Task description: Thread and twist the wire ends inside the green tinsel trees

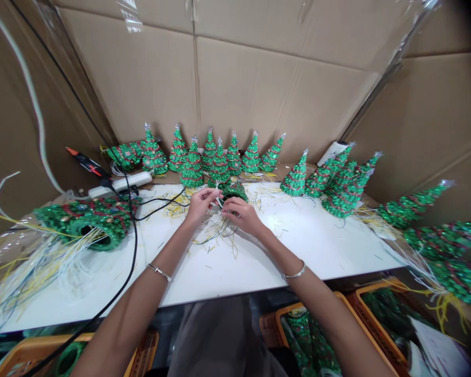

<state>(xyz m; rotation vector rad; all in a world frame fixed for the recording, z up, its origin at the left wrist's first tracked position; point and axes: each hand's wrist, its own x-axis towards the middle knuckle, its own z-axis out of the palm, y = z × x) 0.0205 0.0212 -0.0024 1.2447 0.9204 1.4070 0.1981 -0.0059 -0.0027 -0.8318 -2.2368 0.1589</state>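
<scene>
Your left hand point(201, 203): grip pinched on thin white wire strands point(216, 226). Your right hand point(244, 214): grip closed at hollow base of cone tree point(234, 189), green, sequinned, lying mid white worktop point(317, 246). Upright tree row point(220, 157) behind; black cable point(133, 246) beside left forearm.

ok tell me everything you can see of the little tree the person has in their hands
The small green tree is a cone covered in glittery green trim with red bands. It is tipped on its side over the white table, its dark hollow base toward the camera. From the base spill thin wires, white and yellow. The right hand grips its base rim; the left hand pinches some wires beside it.
</scene>
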